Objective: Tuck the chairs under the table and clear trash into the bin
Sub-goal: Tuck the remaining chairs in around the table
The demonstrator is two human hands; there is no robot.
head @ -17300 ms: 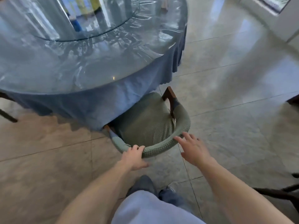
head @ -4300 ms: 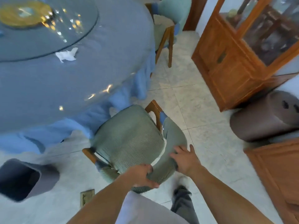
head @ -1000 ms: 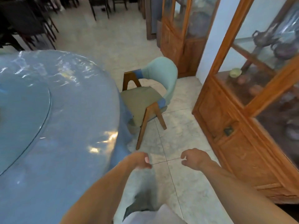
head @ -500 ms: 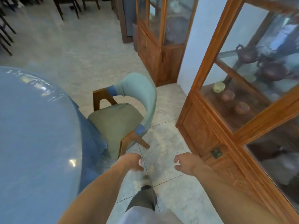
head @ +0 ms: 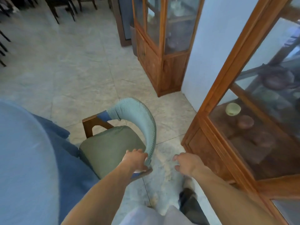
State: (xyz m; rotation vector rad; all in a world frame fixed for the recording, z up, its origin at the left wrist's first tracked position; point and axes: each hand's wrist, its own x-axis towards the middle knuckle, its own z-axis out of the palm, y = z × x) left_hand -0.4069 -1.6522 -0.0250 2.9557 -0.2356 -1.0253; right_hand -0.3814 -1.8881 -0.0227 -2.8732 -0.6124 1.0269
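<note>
The left hand [head: 135,160] is curled over the near end of the chair's [head: 113,143] curved backrest [head: 142,120], fingers wrapped on the knit cover where it meets the wooden arm. The right hand [head: 186,164] hangs just right of that same end, loosely curled and holding nothing, not touching the chair. So the left hand has the grip and the right is the one free to join it.

From that grip the chair runs away to the far left: the seat [head: 107,148] lies left of the hand, and the backrest arcs up and far, ending at the far wooden arm [head: 92,125]. The chair stands turned, its seat front facing left toward the table [head: 24,159], with the seat's left edge already just beside the hanging blue cloth [head: 68,153]. The table fills the near left of the view, so the push, as I judge it, goes leftward across the body, with the backrest's near end swung round so the chair goes in square.

To the right, a wooden glass-fronted cabinet [head: 211,151] stands near the right hand, and a second cabinet [head: 160,51] stands farther off. The tiled floor [head: 73,70] between chair and cabinet is narrow, and the person's foot [head: 188,195] is planted there. Nothing lies between seat and table except the cloth, which may bunch against the seat. Dark chairs [head: 61,7] stand well apart at the far left. No trash or bin shows here.
</note>
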